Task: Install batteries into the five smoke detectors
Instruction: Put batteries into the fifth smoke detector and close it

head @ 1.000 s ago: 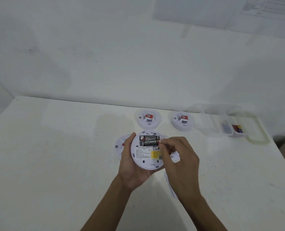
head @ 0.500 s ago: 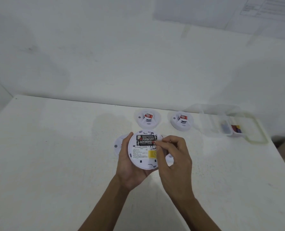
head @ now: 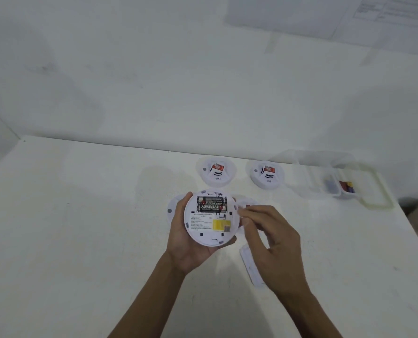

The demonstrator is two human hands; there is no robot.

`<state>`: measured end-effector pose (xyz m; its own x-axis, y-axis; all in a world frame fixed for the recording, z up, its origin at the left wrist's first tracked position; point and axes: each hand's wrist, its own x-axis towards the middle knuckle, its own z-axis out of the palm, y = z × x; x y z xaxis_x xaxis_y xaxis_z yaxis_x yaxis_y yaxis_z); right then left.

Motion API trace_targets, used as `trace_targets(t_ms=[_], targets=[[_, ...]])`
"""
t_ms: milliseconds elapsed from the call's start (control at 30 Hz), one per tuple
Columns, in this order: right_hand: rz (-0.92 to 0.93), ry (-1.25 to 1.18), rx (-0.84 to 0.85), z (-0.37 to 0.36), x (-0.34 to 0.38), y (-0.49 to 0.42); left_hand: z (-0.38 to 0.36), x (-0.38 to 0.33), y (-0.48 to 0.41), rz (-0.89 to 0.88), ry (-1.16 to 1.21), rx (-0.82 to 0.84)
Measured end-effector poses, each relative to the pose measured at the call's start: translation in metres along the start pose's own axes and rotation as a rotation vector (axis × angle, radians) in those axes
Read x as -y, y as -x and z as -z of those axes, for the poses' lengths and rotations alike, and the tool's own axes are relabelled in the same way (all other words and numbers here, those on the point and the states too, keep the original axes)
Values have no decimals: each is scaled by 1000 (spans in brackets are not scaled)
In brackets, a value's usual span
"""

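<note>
Your left hand (head: 182, 242) is cupping a round white smoke detector (head: 211, 220) from below and from its left side, thumb hooked over the upper left rim, and it is holding the unit with its back facing up at you above the white table (head: 81, 228). Two black batteries (head: 212, 204) are lying side by side in the open compartment near the far edge of that back, with a printed label and a yellow sticker (head: 221, 225) showing below them. Your right hand (head: 269, 236) is hovering just beside the detector's right rim, fingers loosely curled and pinched toward each other; it is blurred, so whether anything small is sitting between the fingertips cannot be told. A flat white cover piece (head: 250, 267) is lying on the table under your right wrist. Two more detectors are peeking out from behind the held one, one on the left (head: 172, 208) and one on the right (head: 245, 203), both mostly hidden. Farther back, two detectors are sitting face up near the wall, one (head: 215, 175) behind the held unit and another (head: 266, 175) to its right. A clear plastic box (head: 325, 174) is resting open at the far right, with a few coloured items inside.
</note>
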<state>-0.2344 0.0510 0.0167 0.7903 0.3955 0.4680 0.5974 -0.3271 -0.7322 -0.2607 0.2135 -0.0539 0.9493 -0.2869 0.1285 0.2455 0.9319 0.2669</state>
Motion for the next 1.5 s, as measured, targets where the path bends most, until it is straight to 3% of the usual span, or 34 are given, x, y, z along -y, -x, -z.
trace_targets(t_ms=[167, 367, 433, 633, 767, 900, 1067, 1267, 1433, 1500], targets=[[-189, 67, 26, 22, -30, 9, -7, -6, 6, 49, 75, -87], [-570, 533, 425, 17, -74, 37, -13, -4, 3, 45, 92, -173], [-639, 632, 481, 8, -81, 47, -13, -3, 3, 55, 95, -158], [-653, 715, 450, -10, -93, 59, -7, -2, 3, 72, 130, -158], [-725, 550, 390, -10, -97, 51, -9, -1, 2, 77, 129, -164], [-664, 384, 316, -8, -91, 47, -10, -1, 2, 47, 99, -211], [-641, 169, 100, 6, -62, 27, -9, -2, 2, 32, 112, -241], [-519, -117, 98, 18, -16, 0, -6, 3, 0, -11, 39, -228], [-263, 64, 80, 8, 11, -4, -9, 7, 0, -97, -122, -453], [-157, 225, 24, -3, 14, -5, -7, 10, 1, -153, -109, -412]])
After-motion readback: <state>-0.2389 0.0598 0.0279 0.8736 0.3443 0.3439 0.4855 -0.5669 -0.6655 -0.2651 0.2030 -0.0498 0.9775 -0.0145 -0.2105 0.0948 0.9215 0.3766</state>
